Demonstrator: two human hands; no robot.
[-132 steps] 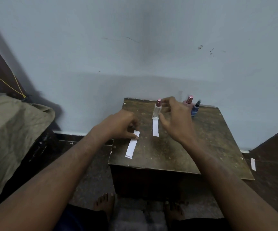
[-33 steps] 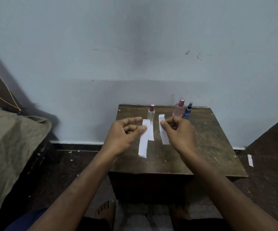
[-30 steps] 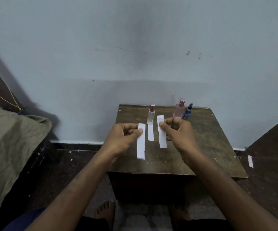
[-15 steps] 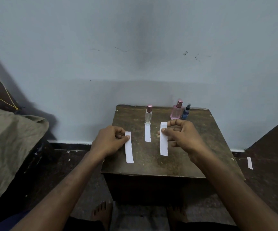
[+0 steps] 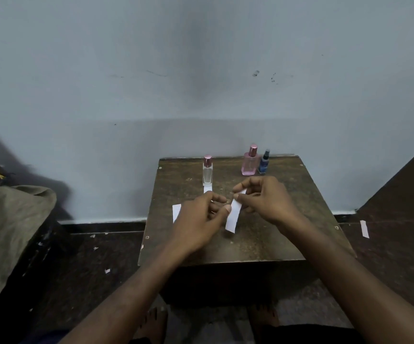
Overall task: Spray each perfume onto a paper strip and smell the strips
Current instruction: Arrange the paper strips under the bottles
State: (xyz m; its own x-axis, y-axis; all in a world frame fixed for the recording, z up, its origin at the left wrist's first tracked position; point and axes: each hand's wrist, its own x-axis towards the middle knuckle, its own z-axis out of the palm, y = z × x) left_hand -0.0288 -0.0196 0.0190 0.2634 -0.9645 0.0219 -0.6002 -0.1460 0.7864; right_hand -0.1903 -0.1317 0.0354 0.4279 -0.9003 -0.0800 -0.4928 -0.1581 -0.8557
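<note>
Three perfume bottles stand at the back of the small wooden table (image 5: 270, 244): a clear bottle (image 5: 207, 174) with a pink cap, a pink bottle (image 5: 249, 165) and a small blue bottle (image 5: 264, 165). My right hand (image 5: 268, 201) pinches the top of a white paper strip (image 5: 233, 218) and holds it just above the table. My left hand (image 5: 199, 220) is beside it with loosely curled fingers, its thumb tip at the strip's left edge. A second strip (image 5: 207, 188) lies in front of the clear bottle. A third strip (image 5: 176, 212) lies at the left, partly hidden by my left hand.
A pale wall runs directly behind the table. An olive cloth-covered object (image 5: 9, 232) stands at the left. One more paper strip (image 5: 364, 229) and small paper scraps lie on the dark floor. My bare feet (image 5: 151, 324) show below the table's front.
My left hand let go of the left strip, which now lies on the table, and moved right to the strip in my right hand. My right hand has tilted that strip.
</note>
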